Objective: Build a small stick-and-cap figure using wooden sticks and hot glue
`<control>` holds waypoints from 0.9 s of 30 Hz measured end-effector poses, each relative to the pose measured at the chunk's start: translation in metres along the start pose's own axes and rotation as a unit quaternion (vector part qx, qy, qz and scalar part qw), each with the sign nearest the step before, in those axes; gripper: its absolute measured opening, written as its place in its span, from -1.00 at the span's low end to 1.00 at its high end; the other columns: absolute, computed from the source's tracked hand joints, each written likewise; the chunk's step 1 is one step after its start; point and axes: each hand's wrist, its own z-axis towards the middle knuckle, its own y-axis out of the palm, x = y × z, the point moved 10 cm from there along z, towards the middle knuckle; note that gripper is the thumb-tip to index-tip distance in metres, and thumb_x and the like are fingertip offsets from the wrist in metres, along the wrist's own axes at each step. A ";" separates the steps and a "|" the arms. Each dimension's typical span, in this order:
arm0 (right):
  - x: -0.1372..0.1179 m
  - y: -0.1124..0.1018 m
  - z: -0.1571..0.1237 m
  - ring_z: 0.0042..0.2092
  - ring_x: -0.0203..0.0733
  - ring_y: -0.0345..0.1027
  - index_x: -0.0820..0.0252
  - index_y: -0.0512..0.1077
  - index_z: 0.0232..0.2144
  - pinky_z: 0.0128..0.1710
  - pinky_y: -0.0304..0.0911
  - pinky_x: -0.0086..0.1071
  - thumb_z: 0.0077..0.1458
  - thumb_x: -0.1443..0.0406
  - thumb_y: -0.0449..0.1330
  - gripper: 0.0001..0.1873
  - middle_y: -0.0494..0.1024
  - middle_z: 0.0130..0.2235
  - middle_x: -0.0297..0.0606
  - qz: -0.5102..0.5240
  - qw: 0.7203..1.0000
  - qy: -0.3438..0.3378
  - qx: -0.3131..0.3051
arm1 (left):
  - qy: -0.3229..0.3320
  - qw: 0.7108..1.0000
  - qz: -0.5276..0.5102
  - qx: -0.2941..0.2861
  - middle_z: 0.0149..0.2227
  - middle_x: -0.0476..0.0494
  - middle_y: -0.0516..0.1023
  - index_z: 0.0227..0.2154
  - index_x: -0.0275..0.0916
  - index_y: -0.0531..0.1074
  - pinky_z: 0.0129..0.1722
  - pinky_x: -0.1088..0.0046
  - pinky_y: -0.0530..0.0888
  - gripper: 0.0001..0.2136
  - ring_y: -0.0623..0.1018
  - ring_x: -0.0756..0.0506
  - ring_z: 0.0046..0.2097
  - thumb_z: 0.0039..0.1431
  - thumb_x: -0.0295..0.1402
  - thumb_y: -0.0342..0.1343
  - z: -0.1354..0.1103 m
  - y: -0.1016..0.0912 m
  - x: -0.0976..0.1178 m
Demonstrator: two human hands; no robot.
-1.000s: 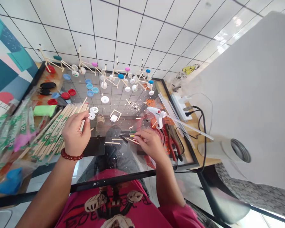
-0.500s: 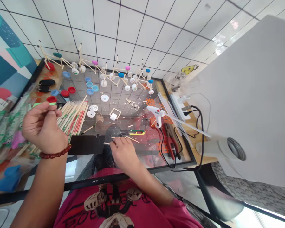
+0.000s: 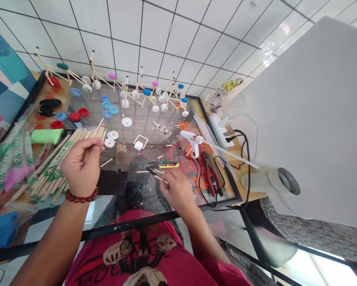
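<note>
My right hand (image 3: 178,190) is closed on a short wooden stick with a black tip (image 3: 151,171), which slants up and left over the glass table top. Two thin sticks lie near its fingertips, beside a green and yellow snipper (image 3: 168,165). My left hand (image 3: 82,165), with a red bead bracelet on the wrist, hovers by the bundle of wrapped chopsticks (image 3: 51,174). Its thumb and fingers are pinched together, and I cannot make out anything between them. Ahead lies a small square wooden frame (image 3: 145,139) with a white piece at it.
Along the back stand several small stick models with bottle-cap wheels (image 3: 147,92). Loose blue caps (image 3: 107,105) and red caps (image 3: 74,116) lie back left. On the right are a white glue gun (image 3: 193,142), red-handled pliers (image 3: 211,178), cords and a power strip (image 3: 222,131). Wood scraps litter the glass.
My left hand has moved right, away from the green roll and across the chopstick bundle. The right hand has shifted right and lifted the black-tipped stick. The view has turned slightly.
</note>
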 end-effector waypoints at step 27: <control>0.043 0.033 0.041 -0.44 -0.33 0.27 0.13 0.51 -0.41 -0.40 0.23 -0.42 -0.06 0.05 0.50 -0.65 0.54 -0.45 -0.40 0.644 0.728 0.223 0.075 | 0.143 0.704 0.385 -0.579 -0.19 -0.27 0.67 -0.32 -0.25 0.63 -0.18 0.28 0.54 -0.78 0.66 -0.26 -0.09 0.33 -0.56 0.09 -0.110 0.114 0.029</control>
